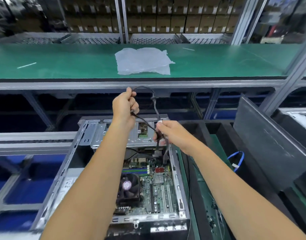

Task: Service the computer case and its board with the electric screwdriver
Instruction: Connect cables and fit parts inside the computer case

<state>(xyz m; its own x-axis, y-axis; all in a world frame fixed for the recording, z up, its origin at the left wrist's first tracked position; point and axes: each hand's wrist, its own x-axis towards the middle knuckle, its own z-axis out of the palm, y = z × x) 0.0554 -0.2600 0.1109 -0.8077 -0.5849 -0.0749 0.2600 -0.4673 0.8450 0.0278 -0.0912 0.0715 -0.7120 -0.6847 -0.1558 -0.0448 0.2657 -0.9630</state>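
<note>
1. Computer case point(89, 135) lies open in front of the person, its board point(159, 186) exposed.
2. Black cable point(154, 104) is lifted over it, likely to keep the board clear.
3. Left hand point(125, 106) fingers curl round the cable's loop; right hand point(171, 134) fingers pinch its lower end.
4. No screwdriver in view.

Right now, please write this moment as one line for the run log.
left hand: grips black cable | right hand: pinches same cable | open computer case: below hands | board: exposed | electric screwdriver: not visible
</note>
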